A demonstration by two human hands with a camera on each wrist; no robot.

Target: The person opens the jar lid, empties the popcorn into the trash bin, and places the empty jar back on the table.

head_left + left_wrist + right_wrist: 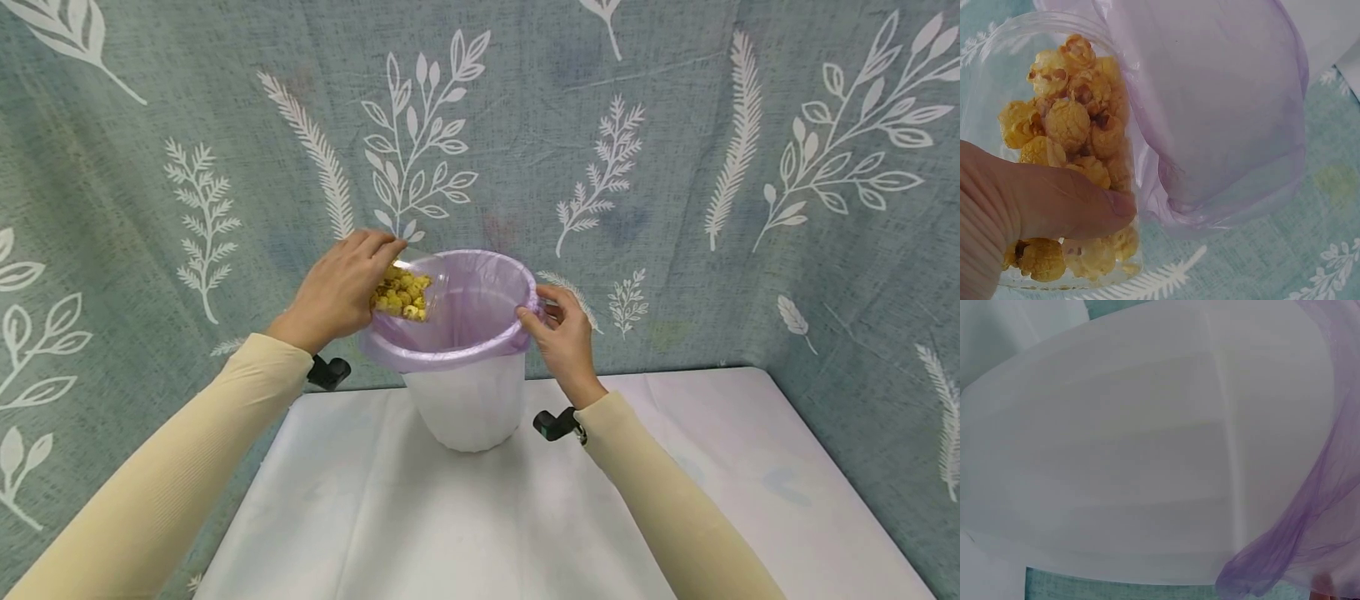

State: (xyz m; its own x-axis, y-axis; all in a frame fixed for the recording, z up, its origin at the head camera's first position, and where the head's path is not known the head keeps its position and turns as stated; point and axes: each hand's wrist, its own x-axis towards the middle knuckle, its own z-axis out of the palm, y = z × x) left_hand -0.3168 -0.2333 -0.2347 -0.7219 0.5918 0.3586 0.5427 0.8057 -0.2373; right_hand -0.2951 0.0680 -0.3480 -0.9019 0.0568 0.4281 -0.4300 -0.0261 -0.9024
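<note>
A white trash can (468,404) stands upright on the table, lined with a purple plastic bag (487,287) folded over its rim. My left hand (337,287) grips a clear plastic cup (988,94) of yellow popcorn (405,293), tilted over the can's left side. In the left wrist view the thumb (1079,201) lies across the cup's wall, with the popcorn (1066,125) still inside. At the right of the rim, my right hand (566,342) pinches the bag-covered edge between thumb and fingers. A fingertip (1322,586) shows at the right wrist view's bottom corner.
The table (420,517) has a white cover and ends just behind the can. A blue-green curtain (517,167) with white leaf prints hangs behind and along both sides. Black wrist mounts (328,372) sit under both forearms.
</note>
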